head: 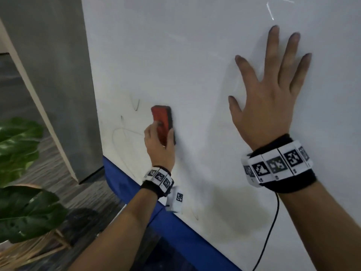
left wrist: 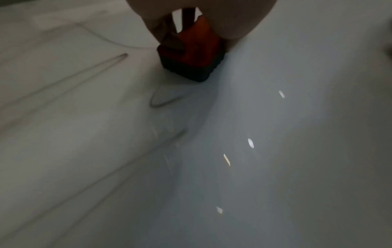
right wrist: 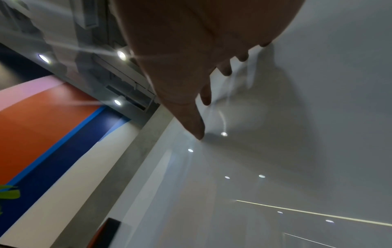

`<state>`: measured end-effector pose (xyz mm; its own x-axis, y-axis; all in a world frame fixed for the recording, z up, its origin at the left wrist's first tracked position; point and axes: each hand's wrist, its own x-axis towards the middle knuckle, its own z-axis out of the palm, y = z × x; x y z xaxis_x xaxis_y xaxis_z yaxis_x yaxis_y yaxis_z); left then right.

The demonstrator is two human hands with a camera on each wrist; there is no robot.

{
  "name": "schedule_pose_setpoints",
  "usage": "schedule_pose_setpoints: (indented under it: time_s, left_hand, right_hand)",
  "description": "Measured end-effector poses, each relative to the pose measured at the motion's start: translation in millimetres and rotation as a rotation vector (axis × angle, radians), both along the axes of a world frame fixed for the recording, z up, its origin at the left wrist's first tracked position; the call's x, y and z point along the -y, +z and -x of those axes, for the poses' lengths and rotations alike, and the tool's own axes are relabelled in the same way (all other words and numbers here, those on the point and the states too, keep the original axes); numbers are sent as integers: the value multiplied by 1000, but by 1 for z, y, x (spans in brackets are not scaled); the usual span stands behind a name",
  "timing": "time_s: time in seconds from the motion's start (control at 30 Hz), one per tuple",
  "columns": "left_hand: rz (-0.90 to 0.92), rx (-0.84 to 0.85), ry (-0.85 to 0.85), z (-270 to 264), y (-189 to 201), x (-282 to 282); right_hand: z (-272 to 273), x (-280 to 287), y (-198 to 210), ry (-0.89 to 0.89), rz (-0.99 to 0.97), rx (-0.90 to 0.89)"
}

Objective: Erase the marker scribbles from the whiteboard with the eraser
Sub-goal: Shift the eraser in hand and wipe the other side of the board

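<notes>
left hand (head: 159, 147) rubbing a red eraser (head: 162, 124) on the whiteboard (head: 185, 65), right hand (head: 267, 98) flat on the board

the eraser is a chunky rectangular block, glossy red plastic on top with a dark felt pad underneath, pressed flat against the smooth white surface low on the board's left side. fingers and thumb wrap its sides. thin grey marker scribbles (head: 125, 133), loops and curves, sit just left of it. right hand is spread wide, fingers straight, palm on the shiny board well to the right. blue trim (head: 175, 227) runs along the bottom edge, leafy green plant (head: 21, 145) off to the left.
</notes>
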<state>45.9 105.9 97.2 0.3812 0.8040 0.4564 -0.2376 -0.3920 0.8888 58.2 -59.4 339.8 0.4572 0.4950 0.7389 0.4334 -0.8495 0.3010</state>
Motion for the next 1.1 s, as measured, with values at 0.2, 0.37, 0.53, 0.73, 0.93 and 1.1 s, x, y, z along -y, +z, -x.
schedule_pose_setpoints:
  time_s: [0.2, 0.37, 0.53, 0.73, 0.93, 1.1]
  left_hand:
    - [61, -9, 56, -7, 27, -30]
    - [-375, 58, -59, -2, 27, -48]
    - [330, 4, 196, -21, 23, -139]
    - [-41, 57, 58, -10, 22, -84]
    - [-157, 88, -8, -13, 18, -103]
    - [705, -187, 180, -15, -42, -154]
  right_hand:
    - [0, -6, -6, -3, -43, 1]
    - [-2, -32, -9, 56, 5, -17]
    - [-6, -37, -11, 14, 8, -26]
    - [-6, -51, -20, -23, -28, -8]
    - [-9, -57, -23, -41, -26, -14]
    - [-9, -57, -25, -47, -9, -9]
